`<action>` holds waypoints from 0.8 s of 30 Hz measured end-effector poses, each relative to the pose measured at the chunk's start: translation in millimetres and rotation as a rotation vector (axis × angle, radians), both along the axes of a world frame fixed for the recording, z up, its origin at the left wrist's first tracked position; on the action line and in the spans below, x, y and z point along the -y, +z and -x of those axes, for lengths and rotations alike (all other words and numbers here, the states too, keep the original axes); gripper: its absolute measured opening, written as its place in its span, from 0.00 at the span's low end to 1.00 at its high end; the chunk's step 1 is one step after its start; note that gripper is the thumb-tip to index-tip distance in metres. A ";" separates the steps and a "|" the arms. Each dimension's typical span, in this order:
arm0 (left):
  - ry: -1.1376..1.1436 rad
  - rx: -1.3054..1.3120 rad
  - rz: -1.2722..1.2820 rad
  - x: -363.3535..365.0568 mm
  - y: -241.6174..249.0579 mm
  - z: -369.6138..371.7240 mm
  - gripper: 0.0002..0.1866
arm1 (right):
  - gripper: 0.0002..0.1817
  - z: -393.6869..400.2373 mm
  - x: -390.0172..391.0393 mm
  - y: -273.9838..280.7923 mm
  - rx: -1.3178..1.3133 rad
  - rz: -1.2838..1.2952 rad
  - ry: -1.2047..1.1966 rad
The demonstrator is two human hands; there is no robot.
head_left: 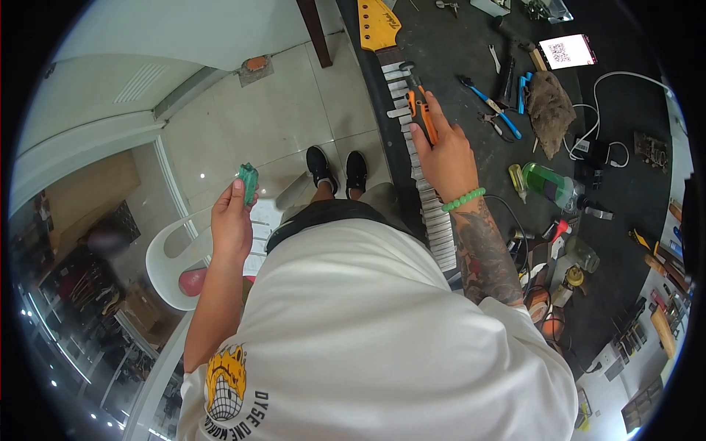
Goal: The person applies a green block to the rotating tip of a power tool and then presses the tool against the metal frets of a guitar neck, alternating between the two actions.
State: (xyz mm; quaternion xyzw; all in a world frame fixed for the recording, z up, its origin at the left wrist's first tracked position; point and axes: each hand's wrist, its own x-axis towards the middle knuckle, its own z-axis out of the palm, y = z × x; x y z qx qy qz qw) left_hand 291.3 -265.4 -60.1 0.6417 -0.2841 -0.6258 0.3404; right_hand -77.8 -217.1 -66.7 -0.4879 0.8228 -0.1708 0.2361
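Observation:
My left hand (234, 213), away from the bench over the floor, pinches a crumpled green item (248, 181) between thumb and fingers. On the bench, my right hand (445, 154) lies over orange-handled pliers (422, 116), its thumb and fingers around the handles. Beneath the pliers runs a guitar neck (439, 231), its fretboard covered with strips of pale tape. The yellow headstock (378, 26) points to the top of the view.
Right of the neck lie a blue-handled tool (494, 108), a brown cloth (550, 110), a green bottle (548, 184) and a lit phone (568, 52). A white chair (168, 268) stands at the left. White cables cross the bench's right side.

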 end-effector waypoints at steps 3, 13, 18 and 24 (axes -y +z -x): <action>-0.019 -0.001 0.005 -0.2 -0.3 -0.2 0.24 | 0.36 -5.8 1.1 3.2 0.016 -0.014 0.006; -0.007 0.006 0.001 -3.0 5.1 4.5 0.22 | 0.35 -20.3 -0.5 3.6 0.013 -0.020 0.040; 0.000 -0.003 0.005 -4.0 2.9 3.0 0.22 | 0.35 -10.9 0.7 4.9 0.026 -0.031 0.011; 0.012 -0.001 -0.008 -6.3 -1.3 1.5 0.23 | 0.36 2.8 -0.2 1.4 -0.019 -0.017 0.003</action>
